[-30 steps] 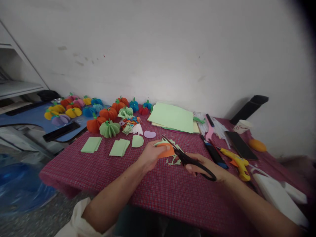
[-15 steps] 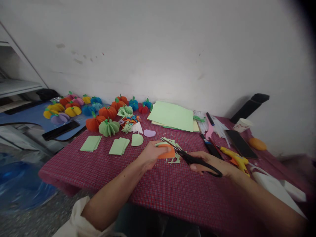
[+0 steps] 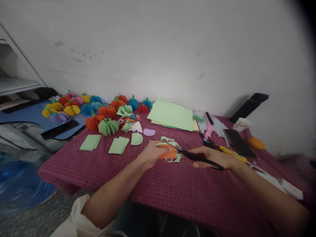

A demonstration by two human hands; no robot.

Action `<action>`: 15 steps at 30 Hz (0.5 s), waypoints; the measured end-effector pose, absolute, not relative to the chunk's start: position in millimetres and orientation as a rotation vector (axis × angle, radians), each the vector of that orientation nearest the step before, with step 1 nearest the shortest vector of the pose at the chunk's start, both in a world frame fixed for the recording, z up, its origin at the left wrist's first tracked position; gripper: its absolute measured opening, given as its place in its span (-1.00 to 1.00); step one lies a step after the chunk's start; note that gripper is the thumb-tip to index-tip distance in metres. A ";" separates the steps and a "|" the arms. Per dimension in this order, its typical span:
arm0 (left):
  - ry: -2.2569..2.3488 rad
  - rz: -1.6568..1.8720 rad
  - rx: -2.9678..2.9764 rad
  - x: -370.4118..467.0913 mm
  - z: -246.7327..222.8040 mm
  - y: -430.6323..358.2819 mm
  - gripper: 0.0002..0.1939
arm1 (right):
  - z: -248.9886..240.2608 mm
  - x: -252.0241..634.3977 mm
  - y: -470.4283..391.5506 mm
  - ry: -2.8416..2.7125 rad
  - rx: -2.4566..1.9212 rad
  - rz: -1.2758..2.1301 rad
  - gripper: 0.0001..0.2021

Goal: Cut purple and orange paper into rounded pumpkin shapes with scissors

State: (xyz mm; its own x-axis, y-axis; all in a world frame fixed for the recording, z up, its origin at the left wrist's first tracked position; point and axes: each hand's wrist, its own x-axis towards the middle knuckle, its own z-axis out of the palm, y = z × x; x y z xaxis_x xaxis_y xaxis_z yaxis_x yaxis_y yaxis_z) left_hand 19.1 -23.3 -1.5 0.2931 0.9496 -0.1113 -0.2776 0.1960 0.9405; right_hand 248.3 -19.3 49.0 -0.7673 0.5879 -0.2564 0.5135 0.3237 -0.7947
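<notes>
My left hand (image 3: 153, 153) pinches an orange paper piece (image 3: 170, 153) together with light green paper behind its upper edge. In my right hand (image 3: 208, 157) are black-handled scissors (image 3: 194, 156), their blades lying along the top edge of the held paper. Light green paper scraps (image 3: 177, 158) lie on the cloth under and behind the papers. To the left rest a rounded green paper piece (image 3: 136, 139), a lilac one (image 3: 149, 132) and two stacks of green paper rectangles (image 3: 118, 145). How far the blades are apart is hard to make out.
Paper pumpkins (image 3: 108, 126) in several colours stand at the back left, beside a heap of scraps (image 3: 129, 122). Green sheets (image 3: 171, 114) lie against the wall. On the right are a yellow glue gun (image 3: 232, 153), a dark phone (image 3: 239, 143) and a paper cup (image 3: 242, 124).
The scissors' handles have swung slightly up and closer together as my right hand shifted. My right forearm now covers more of the glue gun. My left hand keeps its hold.
</notes>
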 end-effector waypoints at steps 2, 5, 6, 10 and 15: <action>0.863 1.025 0.988 19.3 -1.5 -23.2 -0.84 | 49.3 248.4 -17.6 -2.499 -1.027 1.452 -0.63; 0.867 1.015 0.974 19.8 -0.5 -23.9 -0.83 | 49.4 249.7 -15.7 -2.512 -1.060 1.456 -0.60; 0.866 1.011 0.971 20.0 -0.2 -24.2 -0.83 | 49.8 250.1 -15.3 -2.516 -1.078 1.461 -0.60; 0.867 1.008 0.967 20.6 -0.2 -25.0 -0.84 | 53.7 250.6 -14.6 -2.509 -1.111 1.460 -0.55; 0.880 0.992 0.987 20.8 -2.3 -24.3 -0.81 | 57.2 250.8 -14.1 -2.471 -1.108 1.446 -0.52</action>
